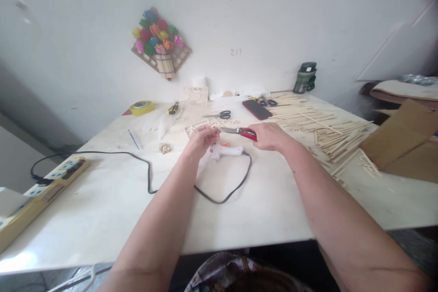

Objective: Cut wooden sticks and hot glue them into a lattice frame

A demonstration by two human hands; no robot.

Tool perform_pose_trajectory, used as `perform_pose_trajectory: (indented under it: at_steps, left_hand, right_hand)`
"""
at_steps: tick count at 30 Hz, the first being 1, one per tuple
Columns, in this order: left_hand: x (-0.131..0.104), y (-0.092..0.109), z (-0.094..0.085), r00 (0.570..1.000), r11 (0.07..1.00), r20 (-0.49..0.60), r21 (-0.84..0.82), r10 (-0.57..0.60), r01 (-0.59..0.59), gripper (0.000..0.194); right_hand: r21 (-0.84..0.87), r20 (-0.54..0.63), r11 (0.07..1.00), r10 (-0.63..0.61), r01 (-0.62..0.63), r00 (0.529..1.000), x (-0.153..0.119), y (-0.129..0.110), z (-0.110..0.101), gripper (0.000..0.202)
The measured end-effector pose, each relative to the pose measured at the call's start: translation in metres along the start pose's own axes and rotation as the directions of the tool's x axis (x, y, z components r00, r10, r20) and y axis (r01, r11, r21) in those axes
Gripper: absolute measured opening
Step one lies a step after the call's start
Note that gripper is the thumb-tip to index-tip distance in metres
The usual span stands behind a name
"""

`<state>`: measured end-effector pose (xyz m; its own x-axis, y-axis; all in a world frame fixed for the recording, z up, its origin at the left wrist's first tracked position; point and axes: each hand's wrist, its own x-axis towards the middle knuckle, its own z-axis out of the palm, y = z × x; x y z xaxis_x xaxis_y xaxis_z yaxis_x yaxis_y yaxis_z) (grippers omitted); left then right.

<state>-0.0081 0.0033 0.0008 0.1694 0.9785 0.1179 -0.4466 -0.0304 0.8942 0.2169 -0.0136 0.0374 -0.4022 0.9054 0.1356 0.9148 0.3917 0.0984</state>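
Note:
My right hand grips the red handles of a pair of scissors, whose metal blades point left. At the blade tips, my left hand is closed in a pinch; a small pale bit shows near its fingertips, too small to name. Just below lies a white glue gun with an orange trigger, partly hidden by the left hand. Behind the hands is a small framework of wooden sticks, also partly covered.
A black cord loops across the table to a power strip. Many thin sticks and cardboard are at right. Behind lie a phone, black scissors, yellow tape, and a utility knife.

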Motion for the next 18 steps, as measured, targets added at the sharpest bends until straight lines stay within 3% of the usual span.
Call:
perform_pose_trajectory:
  at_steps: [18]
  left_hand:
    - [0.0023,0.0001,-0.0057,0.997,0.994,0.036,-0.073,-0.073,0.076,0.011]
  right_hand:
    - [0.003,-0.012,1.0,0.008,-0.008,1.0,-0.0015,0.001,-0.0011,0.04]
